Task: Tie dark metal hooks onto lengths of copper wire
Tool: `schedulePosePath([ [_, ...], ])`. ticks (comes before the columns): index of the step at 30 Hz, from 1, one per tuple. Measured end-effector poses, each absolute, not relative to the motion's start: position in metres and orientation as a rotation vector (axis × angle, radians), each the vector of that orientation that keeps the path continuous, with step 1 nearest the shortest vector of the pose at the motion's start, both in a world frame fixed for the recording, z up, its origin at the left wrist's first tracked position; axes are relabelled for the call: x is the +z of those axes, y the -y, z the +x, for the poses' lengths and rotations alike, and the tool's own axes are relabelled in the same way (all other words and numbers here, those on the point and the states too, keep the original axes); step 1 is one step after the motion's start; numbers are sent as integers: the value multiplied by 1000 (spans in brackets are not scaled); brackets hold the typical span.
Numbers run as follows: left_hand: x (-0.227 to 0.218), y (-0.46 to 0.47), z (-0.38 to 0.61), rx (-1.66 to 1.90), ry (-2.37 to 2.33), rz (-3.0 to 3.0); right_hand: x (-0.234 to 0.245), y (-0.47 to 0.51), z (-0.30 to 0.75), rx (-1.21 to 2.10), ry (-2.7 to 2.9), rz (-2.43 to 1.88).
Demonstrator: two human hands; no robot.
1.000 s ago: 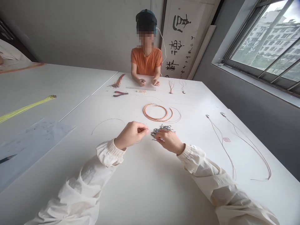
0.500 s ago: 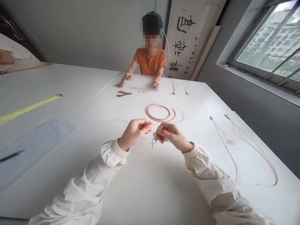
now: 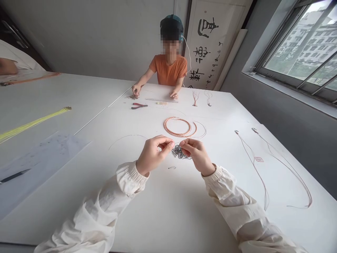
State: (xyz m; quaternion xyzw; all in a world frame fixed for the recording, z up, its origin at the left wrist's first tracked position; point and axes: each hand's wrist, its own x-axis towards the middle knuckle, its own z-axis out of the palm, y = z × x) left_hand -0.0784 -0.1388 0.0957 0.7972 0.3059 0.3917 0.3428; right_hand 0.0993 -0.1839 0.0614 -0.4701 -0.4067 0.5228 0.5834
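My left hand (image 3: 154, 154) is pinched shut on the end of a thin cord (image 3: 126, 137) that arcs away to the left across the white table (image 3: 168, 211). My right hand (image 3: 196, 154) is pinched too, its fingertips almost meeting the left ones, and it holds a small metal piece that I cannot make out clearly. Just below the fingertips lies a small heap of dark metal clasps (image 3: 179, 152). One loose clasp (image 3: 172, 167) lies on the table nearer to me.
A coil of copper-coloured cord (image 3: 180, 127) lies beyond my hands. Two long cords (image 3: 263, 168) trail on the right. Across the table a person in an orange shirt (image 3: 168, 72) works beside red pliers (image 3: 139, 105). A yellow strand bundle (image 3: 34, 122) lies left.
My hands have drawn together above the clasp heap and their fingertips nearly touch. The right hand lifted off the heap. The person opposite reached a hand out to the left.
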Motion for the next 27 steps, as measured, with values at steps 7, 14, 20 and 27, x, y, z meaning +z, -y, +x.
schedulePosePath([
  [7,79,140,-72,1000,-802,2291,48,182,101,1441,753,-1016],
  [14,59,145,-64,900,-855,2417,33,183,96,1451,694,-1066],
  [20,59,143,-63,816,-883,2503,38,206,109,1334,900,-1239],
  [27,70,132,-67,812,-928,2497,47,299,195,1158,1452,-1744],
])
